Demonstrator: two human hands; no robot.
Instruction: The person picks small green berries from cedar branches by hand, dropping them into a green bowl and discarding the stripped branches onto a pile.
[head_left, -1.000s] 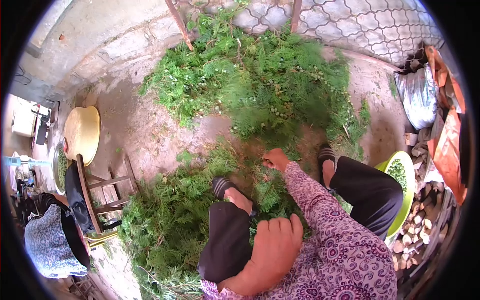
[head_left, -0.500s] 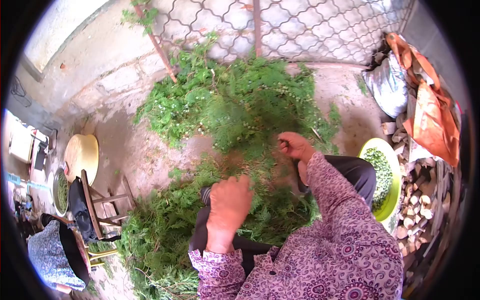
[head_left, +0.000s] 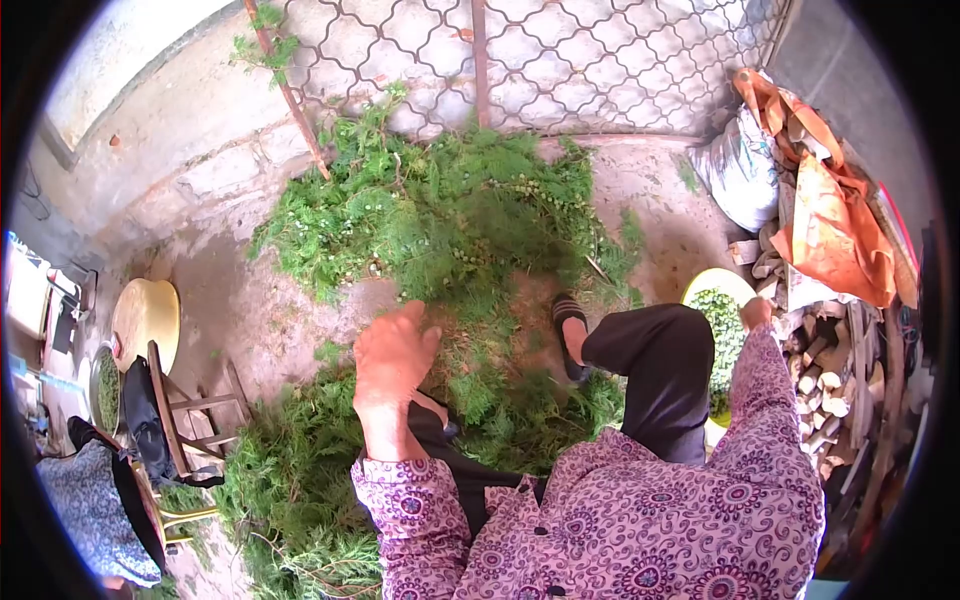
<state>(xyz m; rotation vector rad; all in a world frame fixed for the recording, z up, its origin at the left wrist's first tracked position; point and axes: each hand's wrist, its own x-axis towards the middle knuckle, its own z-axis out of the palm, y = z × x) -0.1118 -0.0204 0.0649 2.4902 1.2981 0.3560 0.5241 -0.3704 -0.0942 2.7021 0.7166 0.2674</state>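
My left hand (head_left: 393,352) hovers over the cut evergreen branches near my left knee. Its thumb stands apart from the fingers, and nothing shows between them. At the right, my right hand (head_left: 757,313) is over the edge of a yellow-green basin (head_left: 712,283), knuckles up, its fingers hidden from view. Small pale green berries or cones (head_left: 716,335) fill the basin. Leafy evergreen branches dotted with similar pale bits lie in a heap (head_left: 440,205) in front of me. More green sprigs (head_left: 300,470) spread around my feet and to my left.
A wire mesh fence (head_left: 560,70) closes off the far side. Stacked firewood (head_left: 830,370), a white sack (head_left: 742,175) and orange cloth (head_left: 835,225) line the right. At left are a wooden stool frame (head_left: 205,405), a round yellow tub (head_left: 147,325) and another person's patterned clothing (head_left: 95,515).
My right hand has moved from above the branches to the basin at the right. My left hand has shifted left and forward, its thumb now apart. The view has turned slightly right.
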